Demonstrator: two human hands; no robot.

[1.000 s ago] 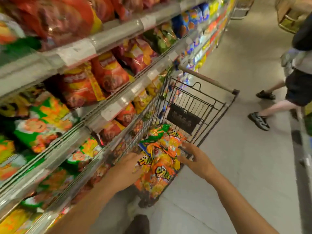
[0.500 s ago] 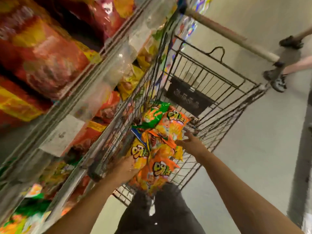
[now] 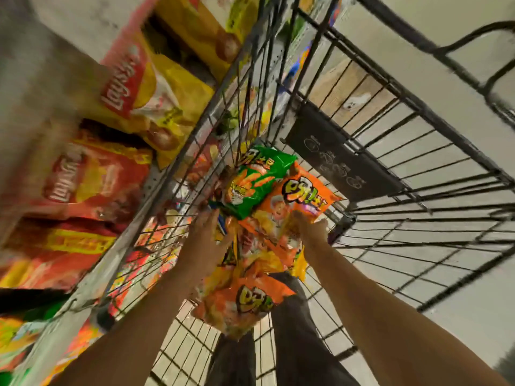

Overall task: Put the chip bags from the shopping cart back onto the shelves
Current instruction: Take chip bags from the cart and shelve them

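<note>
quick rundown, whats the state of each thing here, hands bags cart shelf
left hand: in the cart, against the left side of the bag pile, grip unclear
right hand: gripping an orange bag
orange bags: piled in the cart
green bag: lying on the pile
shopping cart: still loaded
shelves: stocked with red and yellow bags

Chip bags (image 3: 267, 218) lie in the cart (image 3: 390, 151), shelves (image 3: 92, 151) left.
</note>
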